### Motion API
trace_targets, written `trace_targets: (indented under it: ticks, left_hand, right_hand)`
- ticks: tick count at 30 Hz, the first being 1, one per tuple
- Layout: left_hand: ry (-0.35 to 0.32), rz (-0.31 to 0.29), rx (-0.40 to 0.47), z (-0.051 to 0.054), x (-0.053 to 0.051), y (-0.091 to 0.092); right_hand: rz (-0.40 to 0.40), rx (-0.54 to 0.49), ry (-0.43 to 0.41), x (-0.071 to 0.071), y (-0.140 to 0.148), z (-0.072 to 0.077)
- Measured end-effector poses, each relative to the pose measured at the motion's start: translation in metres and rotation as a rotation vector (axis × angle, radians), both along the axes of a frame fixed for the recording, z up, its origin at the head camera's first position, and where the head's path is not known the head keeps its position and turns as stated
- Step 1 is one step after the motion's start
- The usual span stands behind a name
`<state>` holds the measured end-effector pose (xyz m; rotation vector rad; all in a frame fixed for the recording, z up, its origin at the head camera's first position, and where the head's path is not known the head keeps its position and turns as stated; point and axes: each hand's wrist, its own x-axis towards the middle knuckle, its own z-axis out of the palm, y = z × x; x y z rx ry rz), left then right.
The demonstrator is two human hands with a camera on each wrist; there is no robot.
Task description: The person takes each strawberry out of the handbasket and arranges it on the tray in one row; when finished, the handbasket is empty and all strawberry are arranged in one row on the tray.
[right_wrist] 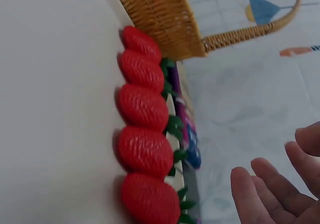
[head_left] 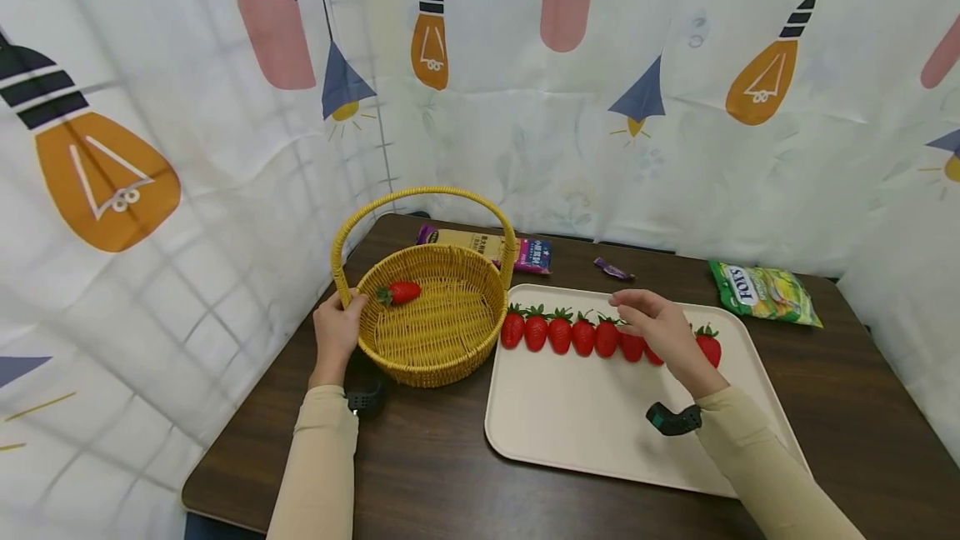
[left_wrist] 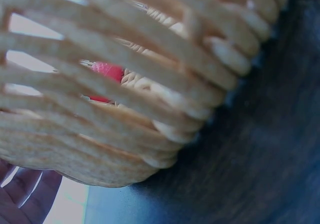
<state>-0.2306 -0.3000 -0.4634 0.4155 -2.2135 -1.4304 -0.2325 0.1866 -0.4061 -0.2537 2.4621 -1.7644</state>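
Note:
A yellow woven basket [head_left: 442, 372] with a tall hoop handle stands at the left of the table. My left hand [head_left: 335, 330] grips its left rim near the handle's base; in the left wrist view the basket's wall [left_wrist: 125, 129] hides most of that hand. Inside the basket lies one red strawberry [head_left: 405, 292]. On a cream tray [head_left: 570, 427] several strawberries [head_left: 559, 333] stand in a row along the far side, with one strawberry [head_left: 708, 348] apart at the right. Above the row hovers my right hand [head_left: 663, 338], fingers loosely bent and holding nothing; part of the row is hidden behind it.
Behind the basket lie long snack packets [head_left: 534, 255]. A small purple wrapped sweet [head_left: 613, 269] is beyond the tray, and a green-yellow bag [head_left: 765, 293] sits at the back right. Patterned curtains [head_left: 510, 132] hang close behind the brown table [head_left: 420, 465].

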Motion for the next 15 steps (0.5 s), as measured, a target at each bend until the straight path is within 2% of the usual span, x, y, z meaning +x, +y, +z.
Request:
trace_targets:
  ticks: [5, 11, 15]
  left_hand:
    - [0.003, 0.002, 0.003, 0.002, 0.000, 0.000]
    - [0.002, 0.000, 0.004, 0.003, 0.000, 0.001]
    - [-0.017, 0.003, 0.008, 0.002, 0.000, 0.001]
  right_hand:
    - [0.129, -0.001, 0.014, -0.005, -0.037, 0.014]
    - [0.240, 0.048, 0.018, -0.013, -0.066, 0.034]
    - [0.332, 0.079, 0.015, -0.017, -0.086, 0.041]
